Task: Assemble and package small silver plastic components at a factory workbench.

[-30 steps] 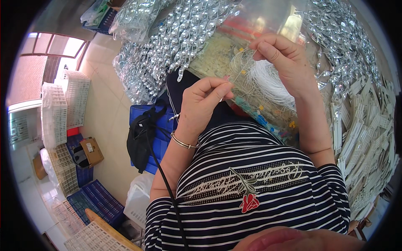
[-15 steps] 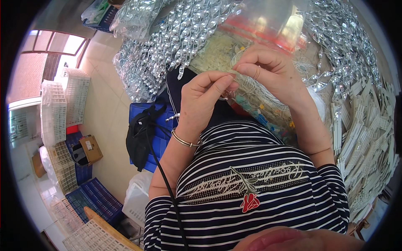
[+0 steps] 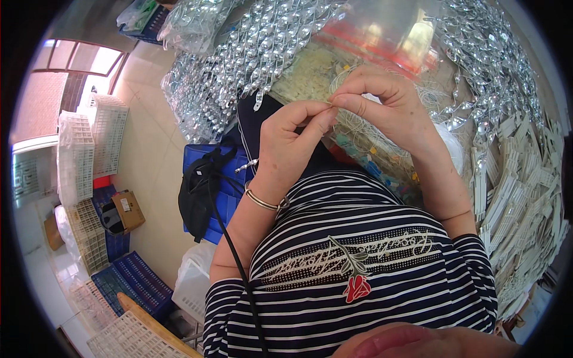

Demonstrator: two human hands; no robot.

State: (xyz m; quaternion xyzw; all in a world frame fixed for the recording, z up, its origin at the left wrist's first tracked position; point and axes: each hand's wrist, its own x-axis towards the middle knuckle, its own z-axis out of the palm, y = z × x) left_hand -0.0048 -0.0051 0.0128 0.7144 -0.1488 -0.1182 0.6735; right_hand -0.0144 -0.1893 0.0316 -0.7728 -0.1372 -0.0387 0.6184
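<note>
My left hand and my right hand meet over my lap, each in a pinch with thumb against forefinger. Their fingertips almost touch. What lies between them is too small to make out, though a pale sliver shows there. Loose white threads loop beneath and beside my right hand. Under the hands is a worktop covered in pale scraps, with small yellow and blue bits. A metal bangle circles my left wrist.
Silver twisted ornaments hang in strands ahead, with more silver strands at the far right. White flat strips are heaped to the right. Left are a blue stool-like object with a black bag, blue crates, white baskets and a cardboard box.
My left fingertips have closed in toward the right ones. A shiny bit seen below my left fingers before is now out of sight. My right hand has barely moved.
</note>
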